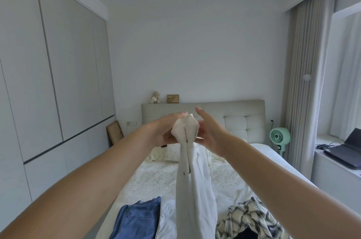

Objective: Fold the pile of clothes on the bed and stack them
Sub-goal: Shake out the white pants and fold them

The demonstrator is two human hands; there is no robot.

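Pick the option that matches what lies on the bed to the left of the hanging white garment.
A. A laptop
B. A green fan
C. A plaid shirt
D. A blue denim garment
D: the blue denim garment lies on the bed left of the white garment, which the left hand holds up; the plaid shirt lies on the right.
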